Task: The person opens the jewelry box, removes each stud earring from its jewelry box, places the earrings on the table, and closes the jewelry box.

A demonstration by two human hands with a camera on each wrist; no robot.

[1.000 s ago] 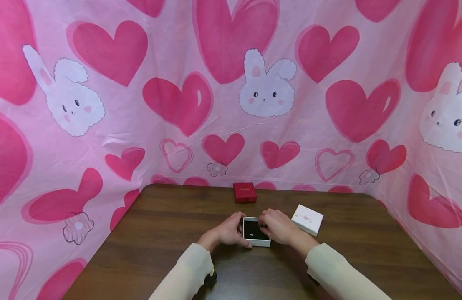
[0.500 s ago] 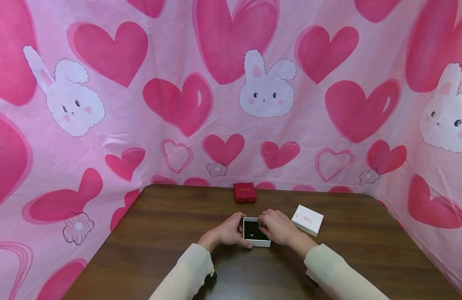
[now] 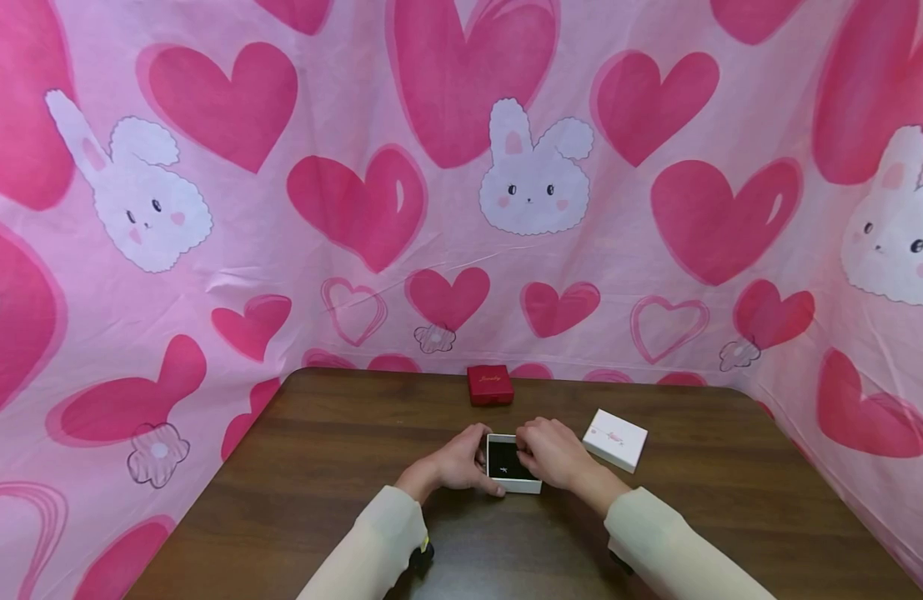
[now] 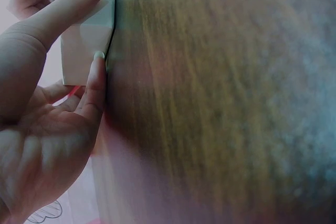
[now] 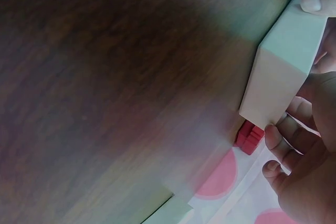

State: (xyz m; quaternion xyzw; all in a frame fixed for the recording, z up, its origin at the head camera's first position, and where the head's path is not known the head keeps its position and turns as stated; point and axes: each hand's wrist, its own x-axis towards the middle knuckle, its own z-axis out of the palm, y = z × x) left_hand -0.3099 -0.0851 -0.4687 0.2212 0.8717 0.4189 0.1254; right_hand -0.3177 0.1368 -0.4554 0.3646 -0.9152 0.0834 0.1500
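A small white open-topped box [image 3: 519, 486] with a black insert [image 3: 499, 454] stands on the table. On the insert lies a tiny silver piece [image 3: 504, 469], too small to identify. My left hand [image 3: 455, 464] grips the box from the left, its thumb on the front wall, the other fingers at the side. The right hand [image 3: 557, 454] is over the box's right part with curled fingers; its fingertips are mostly hidden inside. In the right wrist view, its lower fingers [image 5: 278, 145] are near the box wall [image 5: 275, 85]. Whether it pinches anything cannot be seen.
A white lid [image 3: 614, 439] with pink print lies to the right of the right hand. Farther back stands a red box [image 3: 490, 385] with gold lettering. Pink heart-patterned cloth [image 3: 446, 242] hangs behind and beside the brown wooden table [image 3: 341, 450].
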